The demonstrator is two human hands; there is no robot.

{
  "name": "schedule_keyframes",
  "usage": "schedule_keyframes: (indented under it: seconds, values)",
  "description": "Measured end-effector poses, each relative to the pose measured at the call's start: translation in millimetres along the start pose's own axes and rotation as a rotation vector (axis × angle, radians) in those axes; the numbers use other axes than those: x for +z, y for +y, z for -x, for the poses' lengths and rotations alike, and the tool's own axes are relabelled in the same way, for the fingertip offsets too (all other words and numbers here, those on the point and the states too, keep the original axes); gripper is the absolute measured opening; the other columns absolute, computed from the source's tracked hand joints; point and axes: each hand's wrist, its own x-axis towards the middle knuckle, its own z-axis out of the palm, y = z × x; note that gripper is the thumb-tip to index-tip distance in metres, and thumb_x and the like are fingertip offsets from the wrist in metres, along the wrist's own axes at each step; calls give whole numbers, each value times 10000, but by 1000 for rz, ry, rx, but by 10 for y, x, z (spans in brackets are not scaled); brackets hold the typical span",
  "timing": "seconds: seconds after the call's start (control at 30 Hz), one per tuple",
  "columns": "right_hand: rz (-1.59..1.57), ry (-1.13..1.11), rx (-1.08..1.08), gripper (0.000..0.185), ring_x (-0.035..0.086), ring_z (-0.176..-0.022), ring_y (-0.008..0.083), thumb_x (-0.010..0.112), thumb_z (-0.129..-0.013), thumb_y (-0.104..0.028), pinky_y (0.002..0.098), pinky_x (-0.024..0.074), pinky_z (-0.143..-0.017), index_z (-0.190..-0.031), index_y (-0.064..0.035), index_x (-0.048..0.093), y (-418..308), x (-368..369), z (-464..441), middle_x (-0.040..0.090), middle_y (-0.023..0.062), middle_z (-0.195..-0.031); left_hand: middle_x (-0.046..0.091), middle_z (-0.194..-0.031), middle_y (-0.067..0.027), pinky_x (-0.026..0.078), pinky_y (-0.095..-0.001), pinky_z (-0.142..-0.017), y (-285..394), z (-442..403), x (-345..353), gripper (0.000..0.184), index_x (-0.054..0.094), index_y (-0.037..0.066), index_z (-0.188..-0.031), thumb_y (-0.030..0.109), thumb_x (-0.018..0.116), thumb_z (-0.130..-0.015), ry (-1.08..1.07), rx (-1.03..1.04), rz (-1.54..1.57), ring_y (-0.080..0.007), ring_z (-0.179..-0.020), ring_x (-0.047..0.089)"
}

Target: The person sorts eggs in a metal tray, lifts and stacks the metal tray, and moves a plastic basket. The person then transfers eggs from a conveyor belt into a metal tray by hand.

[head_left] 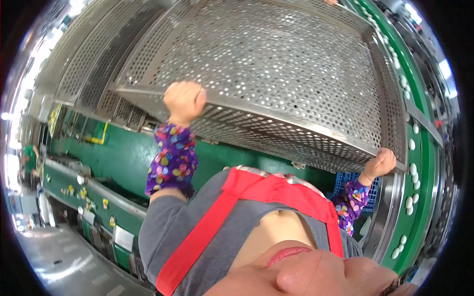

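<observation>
A large perforated stainless-steel tray (286,121) with raised sides spreads out in front of me. My left hand (185,101) is closed in a fist over its near rim, toward the left end. At the near right corner, my right hand (380,163) is curled over the same rim. Both wrists wear purple patterned sleeves. Bare perforated metal shows across the tray's floor. Part of another person's hand (331,2) shows at the tray's far edge.
A green conveyor (419,217) carrying white eggs (414,170) runs along the right. Blue plastic crates (348,182) stand under the tray's right end. More perforated metal panels (91,59) are at left. Farther left, a person in green (30,158) is near another conveyor (94,190) with small yellow items.
</observation>
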Motion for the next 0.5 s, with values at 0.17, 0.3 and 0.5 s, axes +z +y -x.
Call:
schedule_keyframes:
  seconds: [0.17,0.3,0.5]
  values:
    - [17,-1,-1,298,495,-671,272,396,-918,-177,376,362,-688,-688,-61,547,16,21,13,523,75,-662,535,-636,-62,411,-344,-564,15,-47,-139,261,556,72,-679,257,585,-860,-320,-196,13,-240,-569,525]
    - [91,-113,120,354,475,-643,269,406,-941,-206,389,347,-662,-627,-66,494,-68,-15,-55,477,71,-623,607,-795,-94,463,-348,-657,-391,-546,-267,264,596,47,-970,288,611,-864,-570,-582,375,-236,-701,588]
    - [-212,-463,372,236,471,-600,298,594,-888,-172,349,388,-581,-748,14,557,-1068,87,-531,504,140,-674,637,-861,-121,477,-405,-696,-1405,-1703,668,617,312,158,-1435,364,543,-901,-739,-181,-35,-278,-798,618]
